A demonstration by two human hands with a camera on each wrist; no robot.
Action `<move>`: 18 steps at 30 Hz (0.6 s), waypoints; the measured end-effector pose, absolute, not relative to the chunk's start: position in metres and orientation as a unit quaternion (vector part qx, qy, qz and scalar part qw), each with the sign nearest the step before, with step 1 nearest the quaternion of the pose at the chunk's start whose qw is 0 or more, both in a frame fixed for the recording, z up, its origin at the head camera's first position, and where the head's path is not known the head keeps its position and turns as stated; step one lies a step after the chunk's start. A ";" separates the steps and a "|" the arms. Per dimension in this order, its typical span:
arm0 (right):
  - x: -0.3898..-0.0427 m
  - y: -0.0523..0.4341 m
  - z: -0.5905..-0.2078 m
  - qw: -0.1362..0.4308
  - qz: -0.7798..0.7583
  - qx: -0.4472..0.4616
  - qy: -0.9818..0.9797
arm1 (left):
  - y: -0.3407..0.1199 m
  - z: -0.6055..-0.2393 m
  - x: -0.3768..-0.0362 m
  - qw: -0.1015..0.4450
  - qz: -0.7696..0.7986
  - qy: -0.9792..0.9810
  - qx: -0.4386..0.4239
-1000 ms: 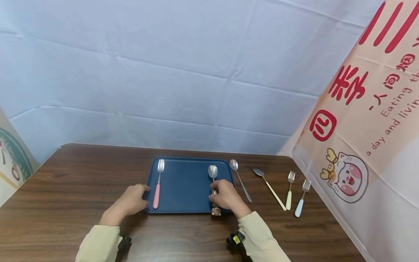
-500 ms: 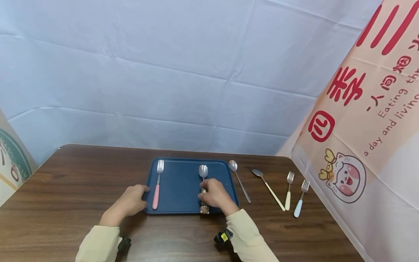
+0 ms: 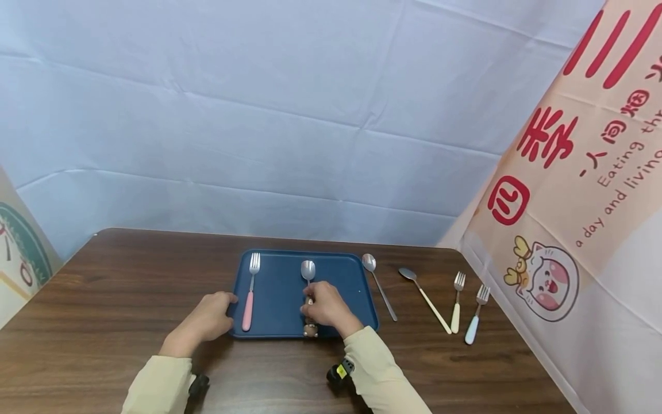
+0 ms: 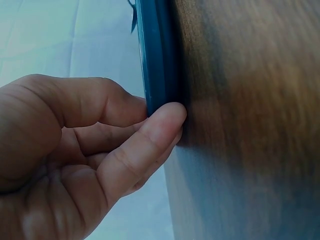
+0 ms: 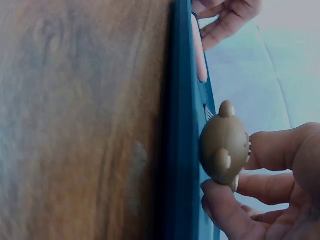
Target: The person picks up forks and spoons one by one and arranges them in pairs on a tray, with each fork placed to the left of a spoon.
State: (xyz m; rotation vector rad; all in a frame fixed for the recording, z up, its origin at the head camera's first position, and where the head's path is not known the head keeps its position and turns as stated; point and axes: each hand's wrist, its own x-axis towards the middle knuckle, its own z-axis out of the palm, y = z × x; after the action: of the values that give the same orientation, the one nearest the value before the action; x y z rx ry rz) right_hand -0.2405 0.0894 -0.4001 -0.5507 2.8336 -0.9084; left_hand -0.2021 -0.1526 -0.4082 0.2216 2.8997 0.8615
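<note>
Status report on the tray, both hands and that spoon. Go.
Left hand holds tray edge. Right hand pinches bear-handled spoon over tray. Pink fork on tray, clear of spoon.

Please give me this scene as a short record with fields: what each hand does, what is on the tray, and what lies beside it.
left hand: grips left edge of blue tray
right hand: holds bear-handled spoon over tray
on tray: pink-handled fork
right of tray, on table: all-metal spoon, cream-handled spoon, cream-handled fork, blue-handled fork
</note>
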 end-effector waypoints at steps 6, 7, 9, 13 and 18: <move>-0.241 0.079 -0.401 0.057 -0.302 -0.193 0.932 | -0.152 -0.408 -0.202 0.057 0.283 0.955 0.072; -0.241 0.077 -0.401 0.058 -0.305 -0.194 0.930 | -0.152 -0.408 -0.202 0.059 0.284 0.955 0.071; -0.241 0.075 -0.401 0.058 -0.309 -0.196 0.929 | -0.152 -0.407 -0.202 0.061 0.284 0.954 0.069; -0.243 0.070 -0.404 0.067 -0.327 -0.191 0.923 | -0.152 -0.406 -0.202 0.061 0.283 0.955 0.069; -0.246 0.065 -0.408 0.082 -0.352 -0.173 0.916 | -0.152 -0.407 -0.203 0.064 0.281 0.955 0.068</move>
State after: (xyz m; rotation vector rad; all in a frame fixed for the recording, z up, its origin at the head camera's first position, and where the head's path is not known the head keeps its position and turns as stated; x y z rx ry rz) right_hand -0.2462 0.0653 -0.4076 -0.5154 2.7374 -1.0499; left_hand -0.2026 -0.1521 -0.4071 0.2046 2.8841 0.8487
